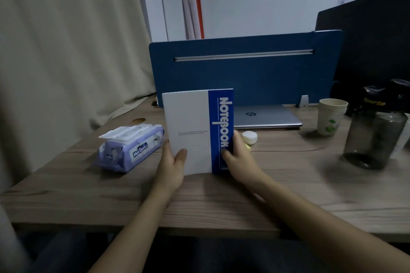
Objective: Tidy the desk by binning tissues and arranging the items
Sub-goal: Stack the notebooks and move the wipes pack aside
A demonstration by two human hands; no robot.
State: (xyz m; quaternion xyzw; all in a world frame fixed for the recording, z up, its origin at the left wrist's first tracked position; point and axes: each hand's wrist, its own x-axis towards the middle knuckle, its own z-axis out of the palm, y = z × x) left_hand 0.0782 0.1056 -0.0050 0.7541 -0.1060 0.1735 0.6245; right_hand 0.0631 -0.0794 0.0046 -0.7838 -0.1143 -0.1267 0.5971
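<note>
A white notebook (188, 122) with a blue spine strip reading NOTEBOOK stands upright on its lower edge in the middle of the wooden desk (199, 201). My left hand (173, 162) grips its left edge, thumb on the front cover. My right hand (237, 157) grips the blue spine side, thumb in front and fingers behind. A purple pack of wet wipes (131, 146) with its white lid flap raised lies to the left of the notebook. No loose tissue shows.
A closed silver laptop (266, 115) lies behind the notebook against a blue divider (244, 73). A small white round case (249, 136) sits by my right hand. Stacked paper cups (330, 117) and a dark bottle (372, 135) stand at right. A beige curtain hangs at left.
</note>
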